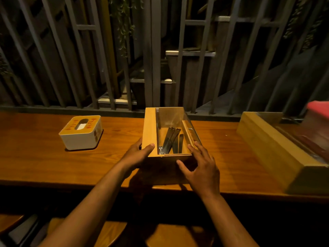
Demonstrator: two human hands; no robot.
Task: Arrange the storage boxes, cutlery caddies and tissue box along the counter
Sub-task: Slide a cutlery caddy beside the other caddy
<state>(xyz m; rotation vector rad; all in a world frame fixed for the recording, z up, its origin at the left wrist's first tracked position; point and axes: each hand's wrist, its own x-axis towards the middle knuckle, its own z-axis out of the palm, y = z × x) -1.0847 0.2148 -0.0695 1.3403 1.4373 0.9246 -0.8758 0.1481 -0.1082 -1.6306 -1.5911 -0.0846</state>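
Observation:
A wooden cutlery caddy (150,129) with a clear lid stands lengthwise in the middle of the wooden counter (44,163), with dark utensils (171,139) inside. My left hand (138,155) grips its near left corner, thumb on the top edge. My right hand (201,166) rests with spread fingers against the near right corner and front face. A white tissue box (81,133) with an orange top sits to the left. A larger wooden storage box (277,150) lies at the right, partly cut off.
A railing of grey vertical bars (149,59) runs along the counter's far edge, with stairs and plants behind. Something red (318,107) is blurred at the right edge. Wooden stools (114,232) stand below the counter's near edge.

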